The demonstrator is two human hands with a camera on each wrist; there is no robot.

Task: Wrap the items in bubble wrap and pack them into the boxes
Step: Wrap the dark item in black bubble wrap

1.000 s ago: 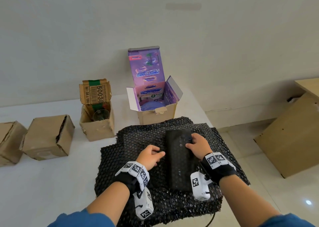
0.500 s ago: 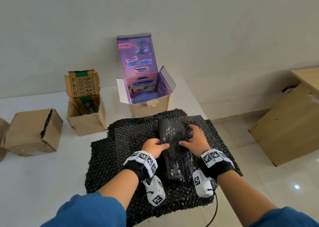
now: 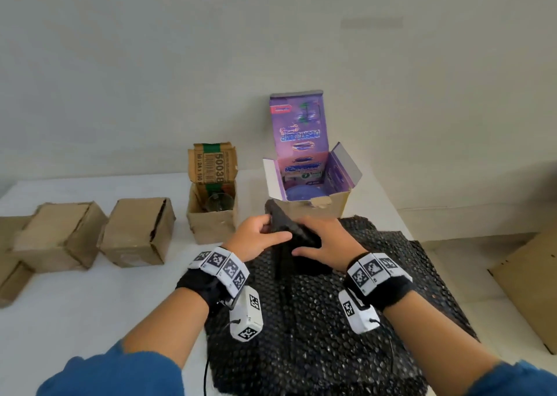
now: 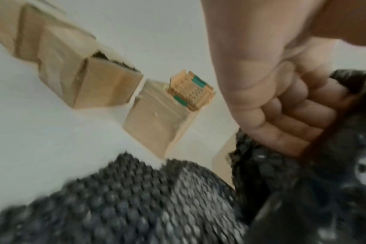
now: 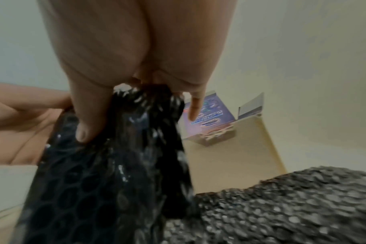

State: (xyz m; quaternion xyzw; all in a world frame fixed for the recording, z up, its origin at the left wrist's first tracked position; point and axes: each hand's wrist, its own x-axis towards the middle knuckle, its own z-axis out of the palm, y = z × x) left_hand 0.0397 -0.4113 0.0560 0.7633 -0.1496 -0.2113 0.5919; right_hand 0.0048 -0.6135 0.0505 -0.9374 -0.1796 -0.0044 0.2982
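Change: you've lifted the wrapped bundle (image 3: 286,230) off the bubble wrap sheet (image 3: 346,320).
Grip: your left hand (image 3: 259,239) and right hand (image 3: 328,245) both clutch it.

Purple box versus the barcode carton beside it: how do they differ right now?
The purple box is glossy and printed; the barcode carton is plain, creased brown cardboard. The purple box holds something bluish and rounded; the barcode carton holds a clear glass item. Both stand open, lids up, on the table.

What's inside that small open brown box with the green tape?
Inside the small brown box a clear, rounded glass item shows through the opening, unwrapped. Its lower part and anything beneath it are hidden by the box's front wall, so its exact shape cannot be told.
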